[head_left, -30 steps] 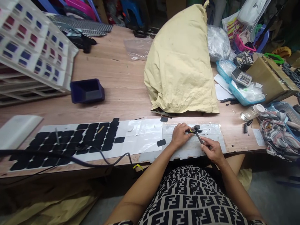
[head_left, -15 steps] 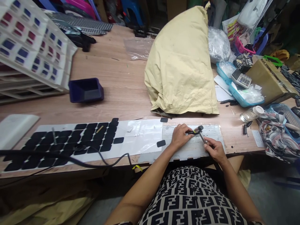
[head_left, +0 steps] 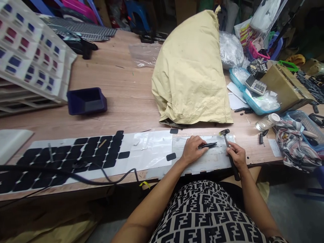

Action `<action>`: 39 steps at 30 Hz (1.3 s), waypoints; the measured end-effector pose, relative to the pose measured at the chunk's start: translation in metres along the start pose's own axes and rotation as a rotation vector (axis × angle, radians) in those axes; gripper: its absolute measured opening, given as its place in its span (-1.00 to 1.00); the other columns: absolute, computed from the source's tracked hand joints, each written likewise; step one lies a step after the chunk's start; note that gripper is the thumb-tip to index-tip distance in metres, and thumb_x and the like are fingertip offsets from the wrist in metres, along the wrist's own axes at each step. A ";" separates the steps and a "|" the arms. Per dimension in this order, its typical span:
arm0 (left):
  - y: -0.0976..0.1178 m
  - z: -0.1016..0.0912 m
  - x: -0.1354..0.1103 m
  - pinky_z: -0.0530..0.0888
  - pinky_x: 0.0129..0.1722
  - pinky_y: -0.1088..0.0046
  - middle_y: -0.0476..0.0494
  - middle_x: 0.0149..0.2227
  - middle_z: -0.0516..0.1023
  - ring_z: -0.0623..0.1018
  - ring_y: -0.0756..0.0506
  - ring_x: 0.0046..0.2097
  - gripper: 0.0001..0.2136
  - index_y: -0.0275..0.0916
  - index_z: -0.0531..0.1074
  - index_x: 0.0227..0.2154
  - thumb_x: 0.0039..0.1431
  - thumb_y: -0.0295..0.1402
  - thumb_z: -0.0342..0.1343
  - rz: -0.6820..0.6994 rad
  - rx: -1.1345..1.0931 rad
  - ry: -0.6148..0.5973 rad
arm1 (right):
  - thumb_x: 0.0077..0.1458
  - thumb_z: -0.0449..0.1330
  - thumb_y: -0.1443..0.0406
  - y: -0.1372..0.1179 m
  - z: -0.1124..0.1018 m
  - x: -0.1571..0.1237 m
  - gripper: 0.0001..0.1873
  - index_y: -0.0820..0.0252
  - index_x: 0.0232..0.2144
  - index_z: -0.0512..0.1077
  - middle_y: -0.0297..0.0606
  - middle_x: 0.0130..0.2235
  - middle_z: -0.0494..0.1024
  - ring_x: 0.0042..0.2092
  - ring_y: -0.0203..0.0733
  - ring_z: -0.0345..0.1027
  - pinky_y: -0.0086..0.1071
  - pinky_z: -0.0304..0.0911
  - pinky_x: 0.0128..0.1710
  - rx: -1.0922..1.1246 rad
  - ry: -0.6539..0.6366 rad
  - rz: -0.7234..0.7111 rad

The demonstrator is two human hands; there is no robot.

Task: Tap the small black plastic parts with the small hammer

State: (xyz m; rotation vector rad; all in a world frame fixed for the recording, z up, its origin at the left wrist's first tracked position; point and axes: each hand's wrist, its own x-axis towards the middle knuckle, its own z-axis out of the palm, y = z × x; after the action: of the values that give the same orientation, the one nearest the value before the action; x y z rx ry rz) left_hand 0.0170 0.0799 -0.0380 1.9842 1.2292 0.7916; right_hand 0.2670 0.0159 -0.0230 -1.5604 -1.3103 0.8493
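My left hand (head_left: 191, 148) rests on a clear plastic sheet (head_left: 202, 155) at the table's front edge, its fingers pinching a thin black strip-like part (head_left: 209, 145) against the sheet. My right hand (head_left: 236, 155) is closed around the handle of a small hammer (head_left: 226, 136). The hammer's head is raised to the right of the black part, not touching it. Small black pads (head_left: 171, 156) lie beside my left hand.
A long white sheet covered with several black pads (head_left: 76, 157) runs along the front left, with a black cable (head_left: 76, 175) across it. A tan sack (head_left: 192, 71) stands behind. A dark blue tray (head_left: 86, 100), a calculator (head_left: 255, 85), baskets and cloth crowd the sides.
The hammer head has swung from the black part to the right and away from it. My right hand has shifted slightly right; my left hand keeps the part down.
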 end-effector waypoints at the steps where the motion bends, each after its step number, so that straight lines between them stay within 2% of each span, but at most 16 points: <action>1: 0.004 -0.002 -0.003 0.38 0.00 0.27 -0.12 -0.22 0.57 0.47 -0.15 -0.10 -0.86 -0.19 0.57 -0.25 0.17 -0.28 0.28 0.039 -0.040 -0.010 | 0.07 0.27 0.18 0.001 0.000 0.000 -0.59 0.26 -0.06 0.57 -0.44 -0.60 0.47 -0.51 -0.24 0.35 -0.28 0.37 -0.31 0.008 -0.006 0.006; 3: 0.017 -0.006 -0.013 0.42 -0.05 0.32 -0.15 -0.18 0.57 0.50 -0.13 -0.12 -0.84 -0.21 0.54 -0.20 0.24 -0.26 0.21 0.101 -0.144 -0.094 | 0.06 0.27 0.18 0.001 0.000 0.001 -0.59 0.27 -0.07 0.57 -0.44 -0.60 0.47 -0.51 -0.25 0.35 -0.29 0.36 -0.31 0.022 -0.018 0.018; 4: 0.026 -0.008 -0.019 0.43 -0.10 0.35 -0.15 -0.18 0.57 0.51 -0.11 -0.15 -0.84 -0.20 0.53 -0.18 0.27 -0.26 0.17 0.121 -0.194 -0.175 | 0.06 0.27 0.18 0.001 0.000 0.001 -0.59 0.28 -0.07 0.57 -0.44 -0.60 0.47 -0.51 -0.25 0.35 -0.29 0.35 -0.32 0.028 -0.020 0.025; 8: 0.062 -0.003 -0.046 0.43 -0.22 0.43 -0.07 -0.22 0.62 0.56 -0.07 -0.23 -0.86 -0.14 0.50 -0.14 0.31 -0.28 0.12 0.198 -0.245 -0.582 | 0.05 0.28 0.17 0.001 -0.001 0.002 -0.58 0.26 -0.07 0.56 -0.44 -0.59 0.48 -0.52 -0.26 0.35 -0.32 0.34 -0.38 0.055 -0.021 0.042; 10: 0.073 0.008 -0.057 0.44 -0.22 0.42 -0.08 -0.20 0.63 0.59 -0.11 -0.19 -0.88 -0.14 0.49 -0.15 0.29 -0.32 0.13 0.223 -0.135 -0.692 | 0.04 0.28 0.16 0.001 -0.001 0.002 -0.58 0.26 -0.08 0.56 -0.44 -0.59 0.48 -0.52 -0.26 0.34 -0.32 0.33 -0.40 0.062 -0.018 0.040; 14: 0.077 0.032 -0.070 0.47 -0.28 0.33 -0.24 -0.16 0.62 0.62 -0.21 -0.22 -0.89 -0.22 0.45 -0.18 0.27 -0.42 0.07 0.179 0.229 -0.753 | 0.05 0.27 0.17 0.001 0.000 0.002 -0.60 0.26 -0.09 0.56 -0.44 -0.59 0.47 -0.52 -0.26 0.34 -0.32 0.33 -0.39 0.058 -0.021 0.030; 18: 0.075 0.042 -0.076 0.50 -0.31 0.23 -0.31 -0.19 0.60 0.63 -0.28 -0.25 -0.84 -0.26 0.43 -0.15 0.30 -0.47 -0.03 0.164 0.381 -0.715 | 0.04 0.27 0.17 0.000 0.001 0.002 -0.59 0.28 -0.09 0.56 -0.44 -0.60 0.46 -0.52 -0.27 0.33 -0.33 0.31 -0.39 0.056 -0.029 0.020; 28: 0.074 0.039 -0.082 0.51 -0.28 0.20 -0.34 -0.20 0.63 0.64 -0.32 -0.23 -0.82 -0.27 0.47 -0.14 0.31 -0.45 0.00 0.041 0.397 -0.683 | 0.05 0.27 0.18 -0.001 0.002 0.001 -0.59 0.30 -0.08 0.56 -0.44 -0.59 0.45 -0.51 -0.27 0.33 -0.33 0.30 -0.37 0.032 -0.028 0.010; 31: 0.077 0.029 -0.080 0.49 -0.27 0.26 -0.29 -0.23 0.65 0.64 -0.29 -0.21 -0.86 -0.25 0.52 -0.18 0.27 -0.37 0.11 -0.012 0.329 -0.680 | 0.06 0.26 0.19 -0.001 0.002 0.000 -0.58 0.30 -0.07 0.56 -0.44 -0.59 0.45 -0.51 -0.27 0.33 -0.33 0.30 -0.38 0.022 -0.025 0.008; 33: 0.077 0.019 -0.071 0.48 -0.31 0.33 -0.20 -0.29 0.66 0.64 -0.23 -0.26 -0.85 -0.23 0.56 -0.23 0.23 -0.29 0.18 -0.061 0.176 -0.672 | 0.06 0.27 0.19 0.000 0.002 0.000 -0.58 0.29 -0.06 0.57 -0.45 -0.59 0.44 -0.52 -0.27 0.32 -0.34 0.30 -0.38 0.030 -0.020 0.007; 35: 0.076 0.007 -0.052 0.45 -0.36 0.41 -0.12 -0.37 0.66 0.62 -0.13 -0.34 -0.82 -0.21 0.59 -0.24 0.25 -0.24 0.17 -0.118 0.012 -0.597 | 0.05 0.28 0.19 0.001 0.002 -0.001 -0.59 0.28 -0.07 0.57 -0.45 -0.59 0.44 -0.52 -0.28 0.33 -0.34 0.31 -0.38 0.043 -0.016 0.011; 36: 0.074 0.003 -0.038 0.44 -0.37 0.43 -0.10 -0.38 0.65 0.60 -0.10 -0.37 -0.80 -0.21 0.59 -0.22 0.27 -0.23 0.14 -0.143 -0.031 -0.515 | 0.05 0.28 0.19 0.001 0.001 -0.001 -0.59 0.27 -0.07 0.57 -0.45 -0.59 0.45 -0.52 -0.28 0.33 -0.34 0.31 -0.37 0.051 -0.015 0.014; 39: 0.062 0.002 0.016 0.44 -0.28 0.42 -0.09 -0.38 0.63 0.58 -0.08 -0.34 -0.76 -0.25 0.58 -0.12 0.30 -0.27 0.10 -0.169 0.039 -0.153 | 0.05 0.28 0.19 0.002 0.001 -0.001 -0.60 0.26 -0.07 0.57 -0.44 -0.59 0.47 -0.51 -0.26 0.35 -0.33 0.32 -0.37 0.075 -0.015 0.025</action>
State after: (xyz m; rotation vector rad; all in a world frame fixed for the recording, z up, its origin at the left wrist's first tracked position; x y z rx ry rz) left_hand 0.0563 0.0733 0.0118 1.9035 1.3094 0.5258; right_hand 0.2669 0.0155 -0.0250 -1.5173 -1.2575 0.9175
